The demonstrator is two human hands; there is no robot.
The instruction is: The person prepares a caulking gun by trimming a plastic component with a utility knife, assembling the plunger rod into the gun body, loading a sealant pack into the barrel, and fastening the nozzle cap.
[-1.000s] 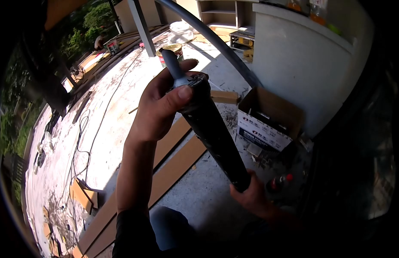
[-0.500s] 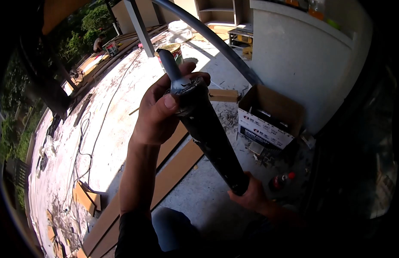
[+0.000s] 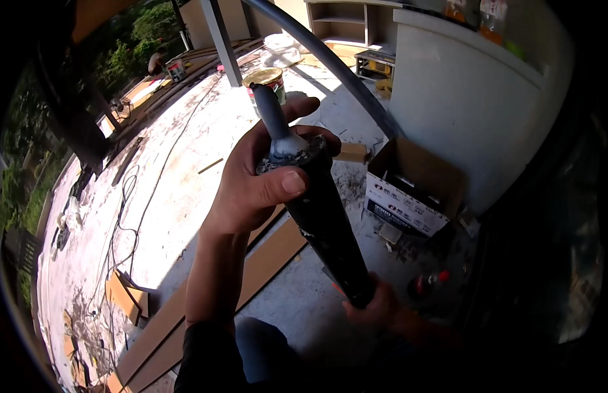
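A black caulking gun point(image 3: 331, 226) with a grey nozzle point(image 3: 270, 111) slants across the middle of the view, nozzle end up. Whitish sealant smears the nozzle's base and the front cap. My left hand point(image 3: 251, 177) is closed around the front end, its thumb lying over the barrel and its fingers curling behind the nozzle. Lower down, my right hand point(image 3: 379, 304) grips the rear end in shadow; a small orange-red part shows beside it. Most of the right fingers are hidden by the barrel and the dark.
Long brown boards point(image 3: 268, 262) lie under my left arm. A cardboard box point(image 3: 405, 203) stands by a white counter point(image 3: 474, 98), with a red-capped bottle point(image 3: 428, 281) nearby. A bucket point(image 3: 268, 78), cables point(image 3: 124, 209) and scraps are on the floor. A person point(image 3: 155, 63) crouches far off.
My left thumb has slid from the front cap's edge across onto the barrel. The gun's front end has shifted slightly right and down, and the view has moved a little.
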